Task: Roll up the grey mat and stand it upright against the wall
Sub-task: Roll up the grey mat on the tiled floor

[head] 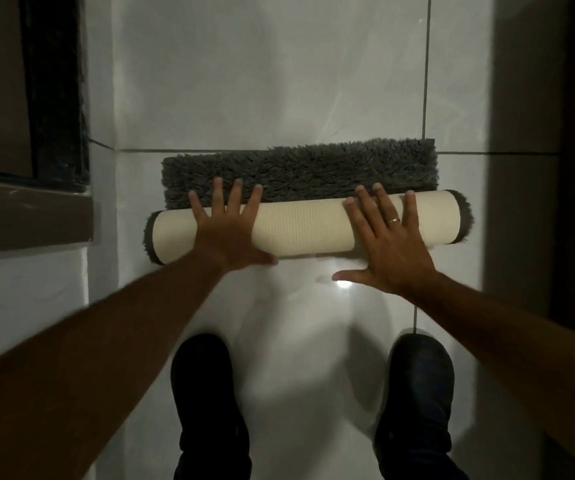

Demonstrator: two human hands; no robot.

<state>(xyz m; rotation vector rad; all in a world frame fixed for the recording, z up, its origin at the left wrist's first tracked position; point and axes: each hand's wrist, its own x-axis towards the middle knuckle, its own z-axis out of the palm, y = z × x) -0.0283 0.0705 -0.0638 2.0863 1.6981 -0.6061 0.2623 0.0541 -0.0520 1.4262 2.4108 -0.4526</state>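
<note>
Both hands are lying flat and open on the roll, the left hand (225,225) towards one end, the right hand (388,237) towards the other, gripping nothing. I'd say even pressure from both palms is what is keeping the ends level. The grey mat (299,168) is lying on the floor (279,81), mostly rolled, a shaggy strip showing just beyond the fingertips

Head view, steeply down, close.
</note>
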